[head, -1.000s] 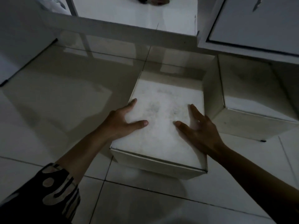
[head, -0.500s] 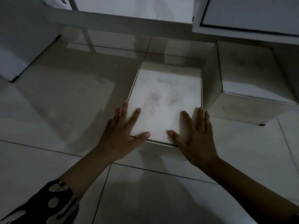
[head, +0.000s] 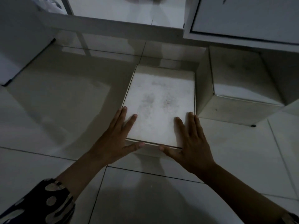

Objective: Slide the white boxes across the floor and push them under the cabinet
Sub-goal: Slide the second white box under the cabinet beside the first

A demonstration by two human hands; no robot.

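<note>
A flat white box (head: 160,104) with a smudged lid lies on the tiled floor, its far end in the shadow below the white cabinet (head: 242,18). My left hand (head: 116,139) presses flat on its near left corner, fingers straight, thumb along the front edge. My right hand (head: 191,143) lies flat on the near right corner in the same way. A taller white box (head: 234,94) stands touching the flat box's right side, its far part under the cabinet.
A white shelf edge (head: 113,26) runs across the top with a thin leg (head: 84,44) behind the flat box. A white panel (head: 14,50) stands at the left. Bare glossy tiles (head: 56,102) spread left of the boxes and in front of me.
The flat box has slid away from me toward the cabinet. Both hands moved from the middle of the lid back to its near edge and flattened out.
</note>
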